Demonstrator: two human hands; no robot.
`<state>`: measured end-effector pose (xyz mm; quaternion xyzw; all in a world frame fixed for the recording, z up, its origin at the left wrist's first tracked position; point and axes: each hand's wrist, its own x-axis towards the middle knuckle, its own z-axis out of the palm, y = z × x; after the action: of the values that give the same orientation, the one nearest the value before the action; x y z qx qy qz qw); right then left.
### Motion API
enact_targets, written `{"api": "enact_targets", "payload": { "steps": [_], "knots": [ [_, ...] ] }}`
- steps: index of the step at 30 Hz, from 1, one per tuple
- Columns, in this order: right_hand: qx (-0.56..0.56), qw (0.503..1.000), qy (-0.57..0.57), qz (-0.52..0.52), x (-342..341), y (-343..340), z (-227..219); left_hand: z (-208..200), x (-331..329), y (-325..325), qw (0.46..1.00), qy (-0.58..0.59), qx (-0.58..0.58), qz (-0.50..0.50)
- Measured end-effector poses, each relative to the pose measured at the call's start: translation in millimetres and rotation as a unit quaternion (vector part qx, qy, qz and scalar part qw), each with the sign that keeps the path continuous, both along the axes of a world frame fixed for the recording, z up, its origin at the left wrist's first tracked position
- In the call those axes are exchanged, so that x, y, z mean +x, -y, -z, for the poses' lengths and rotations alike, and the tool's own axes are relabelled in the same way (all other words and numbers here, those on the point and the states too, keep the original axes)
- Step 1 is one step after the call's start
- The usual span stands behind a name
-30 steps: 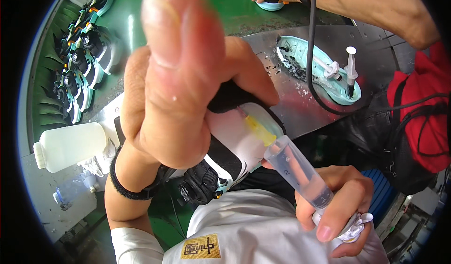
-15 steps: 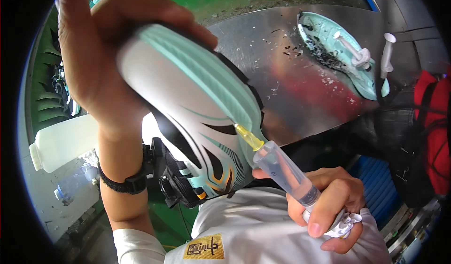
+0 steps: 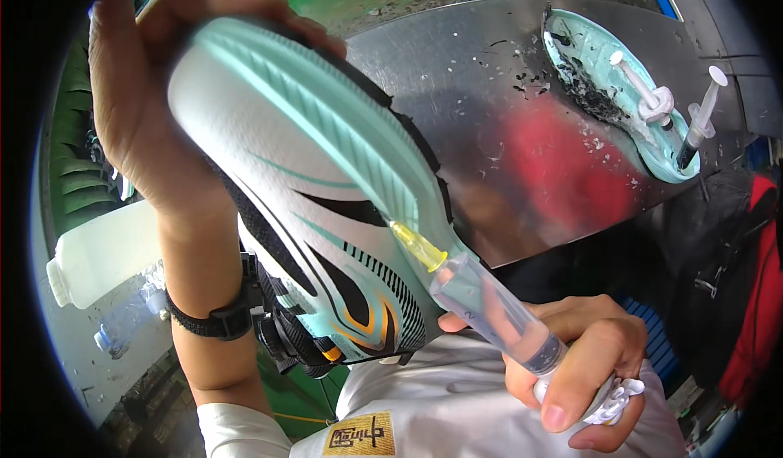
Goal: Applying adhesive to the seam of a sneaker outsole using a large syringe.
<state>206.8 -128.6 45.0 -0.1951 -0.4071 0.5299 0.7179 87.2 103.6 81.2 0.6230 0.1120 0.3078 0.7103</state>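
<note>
My left hand point(image 3: 139, 132) is wrapped round the toe end of a white and mint-green sneaker point(image 3: 261, 136) and holds it tilted, its side facing up. Black and orange shapes mark that side. Closed round the plunger end of a clear syringe point(image 3: 489, 303) is my right hand point(image 3: 591, 360). The syringe's yellow needle hub point(image 3: 420, 248) points at the line where the sneaker's upper meets its mint midsole. Whether the thin tip touches there is too small to tell. White crumpled material shows at the plunger end, below my fingers.
Right of the sneaker, a metal tabletop point(image 3: 440, 58) carries a loose mint shoe sole point(image 3: 583, 38) littered with black scraps. Two syringes, one white point(image 3: 636, 79) and one dark-tipped point(image 3: 701, 119), stand in it. A whitish plastic bottle point(image 3: 106, 254) and a clear bottle point(image 3: 126, 327) lie at left.
The sneaker and my left hand have shifted slightly left and up. The syringe tip has moved a little left and down with the seam, still held in my right hand.
</note>
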Motion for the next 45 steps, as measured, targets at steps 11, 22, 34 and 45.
{"api": "enact_targets", "payload": {
  "steps": [11, 22, 34, 45],
  "knots": [
    [0.039, 0.997, 0.025, -0.065, 14.6, -0.1, 15.1, 6.0, 11.6, -1.9, 0.993, -0.014, 0.113, 0.019],
    [-0.011, 0.998, 0.006, -0.054, 13.9, 7.7, 17.4, 13.7, 8.4, -8.8, 0.985, -0.040, 0.165, 0.028],
    [-0.141, 0.966, -0.118, -0.184, 25.3, 39.0, 36.9, 28.8, -16.4, -52.4, 0.903, -0.279, 0.150, -0.290],
    [-0.165, 0.924, -0.238, -0.250, 36.0, 63.9, 60.7, 55.0, -68.7, -71.0, 0.785, -0.403, 0.225, -0.412]
  ]
}}
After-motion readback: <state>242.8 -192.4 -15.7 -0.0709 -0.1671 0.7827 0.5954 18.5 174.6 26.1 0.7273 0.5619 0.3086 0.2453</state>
